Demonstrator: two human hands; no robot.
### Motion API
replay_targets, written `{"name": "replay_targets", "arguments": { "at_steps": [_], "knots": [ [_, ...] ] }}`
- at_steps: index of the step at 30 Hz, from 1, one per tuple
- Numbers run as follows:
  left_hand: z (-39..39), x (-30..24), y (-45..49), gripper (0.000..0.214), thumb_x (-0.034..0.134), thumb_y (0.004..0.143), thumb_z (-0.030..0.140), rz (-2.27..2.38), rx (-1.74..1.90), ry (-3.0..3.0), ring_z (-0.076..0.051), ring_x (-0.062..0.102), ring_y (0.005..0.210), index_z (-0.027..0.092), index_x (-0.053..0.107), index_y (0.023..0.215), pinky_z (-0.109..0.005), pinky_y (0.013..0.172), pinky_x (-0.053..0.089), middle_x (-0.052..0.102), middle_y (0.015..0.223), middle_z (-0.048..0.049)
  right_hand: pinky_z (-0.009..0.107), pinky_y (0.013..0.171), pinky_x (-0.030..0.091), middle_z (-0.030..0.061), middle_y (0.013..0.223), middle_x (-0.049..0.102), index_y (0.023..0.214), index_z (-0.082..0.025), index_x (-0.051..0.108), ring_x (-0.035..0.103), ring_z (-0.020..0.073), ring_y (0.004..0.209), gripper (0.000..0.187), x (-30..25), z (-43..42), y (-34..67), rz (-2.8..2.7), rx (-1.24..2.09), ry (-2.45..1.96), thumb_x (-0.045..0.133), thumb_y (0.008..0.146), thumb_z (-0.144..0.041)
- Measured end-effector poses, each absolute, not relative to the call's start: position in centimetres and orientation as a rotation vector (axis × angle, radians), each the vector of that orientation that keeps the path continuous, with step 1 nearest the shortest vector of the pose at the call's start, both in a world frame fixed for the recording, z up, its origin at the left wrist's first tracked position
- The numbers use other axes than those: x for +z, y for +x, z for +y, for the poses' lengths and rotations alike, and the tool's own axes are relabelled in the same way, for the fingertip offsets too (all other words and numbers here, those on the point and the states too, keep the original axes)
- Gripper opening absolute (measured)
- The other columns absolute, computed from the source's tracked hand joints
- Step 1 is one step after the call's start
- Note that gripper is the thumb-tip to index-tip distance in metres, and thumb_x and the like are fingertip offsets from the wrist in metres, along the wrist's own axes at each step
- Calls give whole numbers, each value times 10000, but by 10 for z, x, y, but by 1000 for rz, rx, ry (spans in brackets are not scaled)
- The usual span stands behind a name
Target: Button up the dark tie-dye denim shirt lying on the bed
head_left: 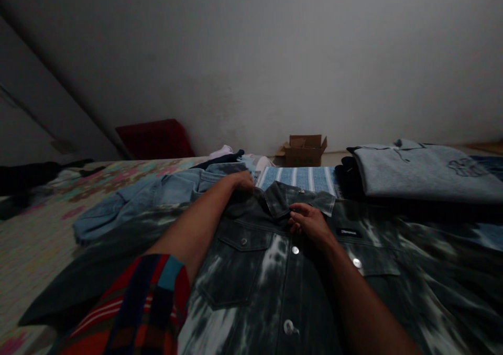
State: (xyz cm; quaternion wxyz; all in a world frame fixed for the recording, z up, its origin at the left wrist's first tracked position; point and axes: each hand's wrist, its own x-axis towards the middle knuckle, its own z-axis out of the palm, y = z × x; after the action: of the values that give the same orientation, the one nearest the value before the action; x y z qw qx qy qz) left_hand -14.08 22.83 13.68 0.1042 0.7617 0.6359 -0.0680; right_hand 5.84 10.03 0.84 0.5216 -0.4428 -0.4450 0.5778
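Note:
A dark bleached denim jacket point(275, 287) lies spread front-up across the bed, buttons down its middle. My left hand point(241, 181) reaches to the jacket's left shoulder near the collar, fingers curled down onto the cloth. My right hand point(308, 221) rests at the collar point(281, 200), fingers pinched on the front edge just below it. A light blue denim garment point(157, 198) lies crumpled beyond the jacket on the left.
A folded grey sweatshirt point(424, 174) sits at the right on dark clothes. A blue striped cloth point(301, 178) lies behind the collar. A floral bedsheet point(43, 224) covers the left. A cardboard box point(304, 150) and a red cushion point(155, 139) stand by the wall.

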Motion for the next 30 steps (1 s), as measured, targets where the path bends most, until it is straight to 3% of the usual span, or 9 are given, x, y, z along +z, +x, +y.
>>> {"name": "replay_targets", "arguments": {
  "at_steps": [3, 8, 12, 16, 21, 30],
  "knots": [
    [226, 128, -143, 122, 683, 573, 193, 1951, -296, 2302, -230, 634, 803, 175, 681, 693, -244, 664, 472, 696, 782, -42, 211, 385, 379, -30, 588, 632, 948, -182, 599, 583, 128, 437, 265, 10, 100, 58, -1066, 1376, -1075, 628, 700, -272],
    [212, 107, -144, 266, 657, 638, 243, 2067, -337, 2417, -296, 592, 1046, 183, 668, 896, -323, 837, 456, 672, 1057, -132, 198, 377, 371, -31, 559, 626, 877, -166, 606, 578, 120, 421, 194, 15, 98, 59, -1070, 1370, -1099, 599, 702, -249],
    [206, 100, -144, 300, 615, 709, 313, 2047, -370, 2461, -312, 572, 1087, 178, 648, 975, -384, 890, 435, 646, 1126, -155, 193, 377, 371, -35, 546, 616, 869, -158, 602, 573, 115, 412, 192, 16, 99, 58, -1063, 1359, -1115, 588, 698, -244],
    [209, 98, -137, 309, 660, 662, 360, 1903, -409, 2448, -289, 621, 982, 186, 678, 917, -329, 804, 474, 680, 1049, -120, 197, 375, 373, -39, 533, 607, 854, -162, 606, 564, 115, 401, 189, 14, 100, 56, -1058, 1344, -1130, 593, 690, -255],
    [218, 93, -122, 207, 643, 657, 274, 1740, -339, 2414, -212, 639, 798, 160, 713, 815, -236, 678, 470, 708, 835, -60, 209, 387, 384, -37, 524, 605, 831, -164, 614, 558, 119, 399, 179, 13, 101, 55, -1060, 1330, -1144, 599, 683, -264],
    [222, 86, -114, 176, 661, 573, 146, 1751, -146, 2250, -154, 589, 605, 121, 716, 738, -201, 531, 431, 622, 574, 1, 201, 386, 369, -38, 517, 603, 819, -163, 605, 544, 110, 393, 160, 19, 99, 55, -1044, 1340, -1166, 594, 683, -247]
  ]
}}
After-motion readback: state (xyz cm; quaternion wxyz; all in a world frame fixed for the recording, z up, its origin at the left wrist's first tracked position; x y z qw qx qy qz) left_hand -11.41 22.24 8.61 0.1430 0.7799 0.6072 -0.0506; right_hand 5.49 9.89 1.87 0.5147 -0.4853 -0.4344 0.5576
